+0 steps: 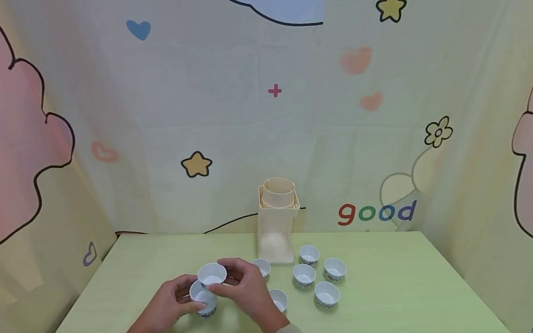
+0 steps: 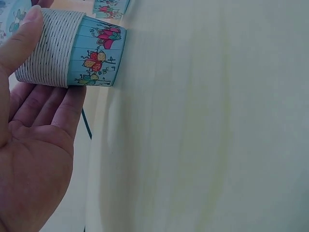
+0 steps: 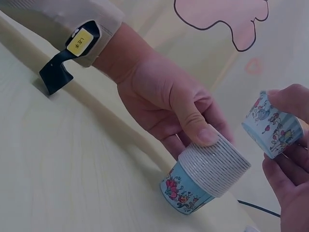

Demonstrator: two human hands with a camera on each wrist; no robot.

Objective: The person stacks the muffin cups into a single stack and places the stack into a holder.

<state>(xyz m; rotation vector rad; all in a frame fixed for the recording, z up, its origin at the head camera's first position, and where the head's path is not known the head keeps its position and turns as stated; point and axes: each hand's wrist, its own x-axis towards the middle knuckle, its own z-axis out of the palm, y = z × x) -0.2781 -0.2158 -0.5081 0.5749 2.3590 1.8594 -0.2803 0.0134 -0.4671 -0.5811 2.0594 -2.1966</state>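
Item: two small paper cups with a blue floral band and ribbed white rim, in hand above a pale green bench [image 1: 396,302]. Left hand [image 1: 167,305] grips the lower cup [image 1: 203,298], thumb over the ribbed rim and fingers under the side; the wrist views show this cup tilted, its base edge touching the bench. Right hand [image 1: 244,286] pinches the upper cup [image 1: 211,274] by its rim and wall, lifted clear of the bench and just above and beside the lower cup, not seated in it. Nearby stock: six more paper cups of the same kind stand on the bench to the right, one [image 1: 261,266] just behind the right hand, one [image 1: 279,299] beside the right wrist, and four [image 1: 321,276] in a loose cluster further right. Behind them a cream dispenser stand [image 1: 277,222] with a round tube on top stands against the printed cloth backdrop [image 1: 198,114]. Handling note, as a judgement: the cups look thin and easily crushed, so light fingertip pressure on the rims suits best; the lower cup would be better set flat and steadied, mouths kept level and centred over each other, with the wrist kept off the cup beside it.
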